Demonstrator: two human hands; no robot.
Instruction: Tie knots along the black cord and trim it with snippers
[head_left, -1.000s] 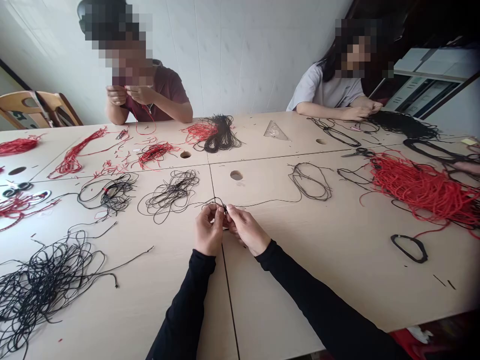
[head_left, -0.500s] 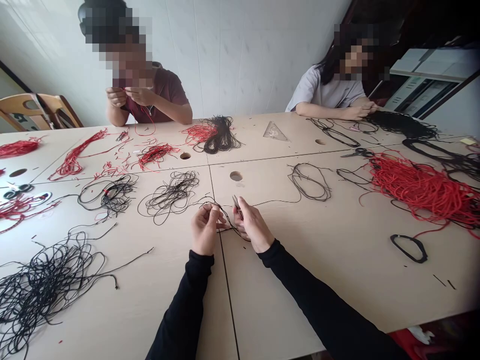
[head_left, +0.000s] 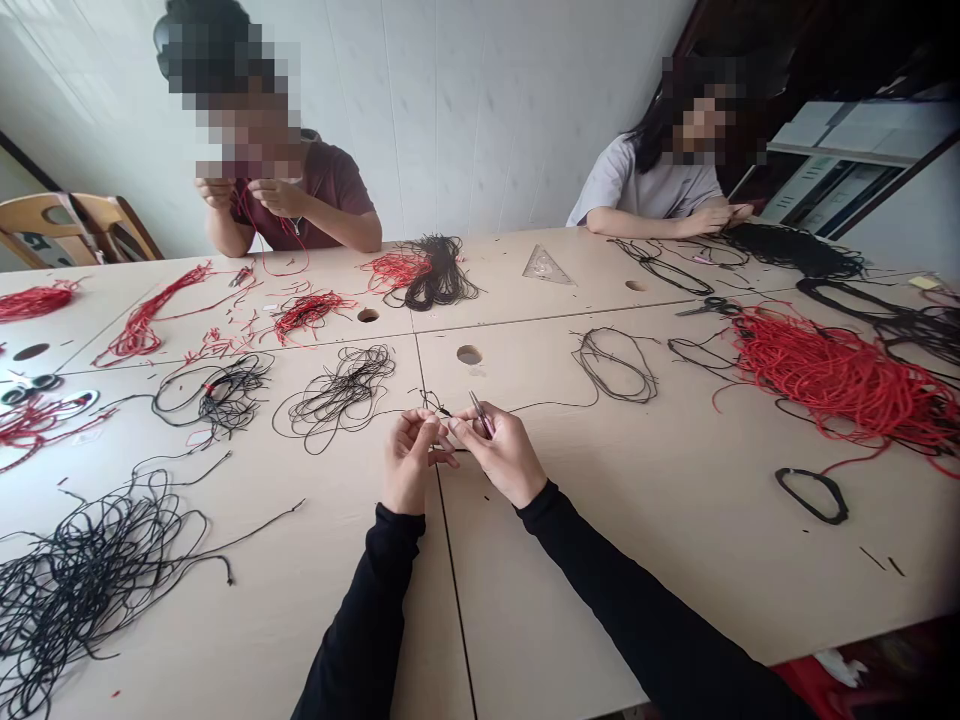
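My left hand is closed in a pinch on a black cord, whose knotted or bunched part shows just above the fingertips. Close beside it, my right hand grips a slim pointed metal tool, tip up and away from me; its handle is hidden in the palm. Thumb and forefinger of that hand reach to the same cord, close to the left fingertips. Behind my hands, a thin black strand runs right to a loose coil of black cord. To the left lies a tangled black bundle.
A large black cord heap spreads at near left, a red cord pile at right. Scissors, a clear set square and a black ring lie on the table. Two people sit opposite, handling cords.
My right hand has turned and its thumb and forefinger have come in to the cord by my left fingertips. The cord loop hanging between my hands is gone from there. The left co-worker's hands moved apart.
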